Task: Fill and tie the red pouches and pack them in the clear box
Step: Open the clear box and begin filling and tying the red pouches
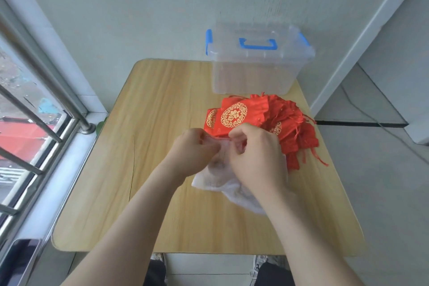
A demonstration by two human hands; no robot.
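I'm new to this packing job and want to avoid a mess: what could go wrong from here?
The red pouches lie heaped by the right edge of the table, cords trailing near it; the right hand or its forearm might sweep some off. Both it and the left hand pinch the white bag; a hard tug may spill it.

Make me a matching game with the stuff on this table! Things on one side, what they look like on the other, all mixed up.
Things:
1. clear box
2. red pouches
3. white bag
4. table

Descriptions:
A. gold round pattern
B. light wood
C. blue handle on top
D. pinched by the left hand and right hand

Pairs: 1-C, 2-A, 3-D, 4-B
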